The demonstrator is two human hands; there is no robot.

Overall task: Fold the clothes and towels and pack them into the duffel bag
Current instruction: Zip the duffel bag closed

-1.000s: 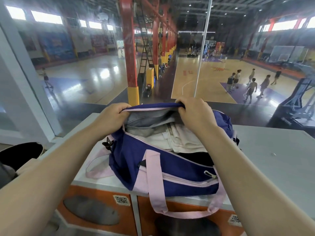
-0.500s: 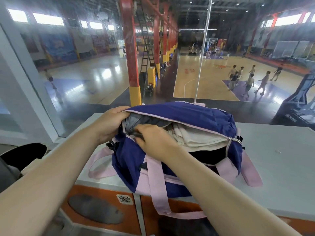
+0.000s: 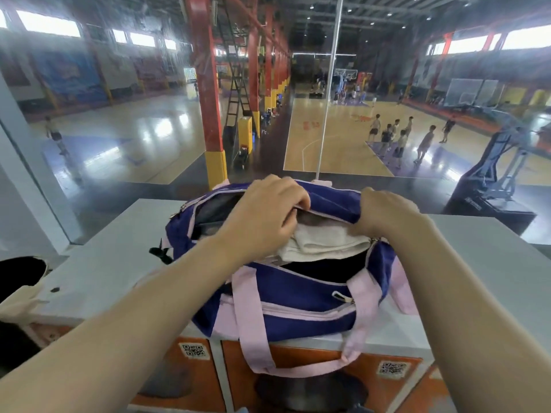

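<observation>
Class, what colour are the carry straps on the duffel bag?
Pale pink straps, on a navy-purple duffel bag; head view.

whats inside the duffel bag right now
Inside the duffel bag, a folded white towel lies on something black. Whatever lies deeper is hidden by the bag's walls and the hands.

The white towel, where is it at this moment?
In the head view the white towel lies folded inside the open mouth of the blue and pink duffel bag, centre frame, just below the left hand and beside the right hand.
</observation>
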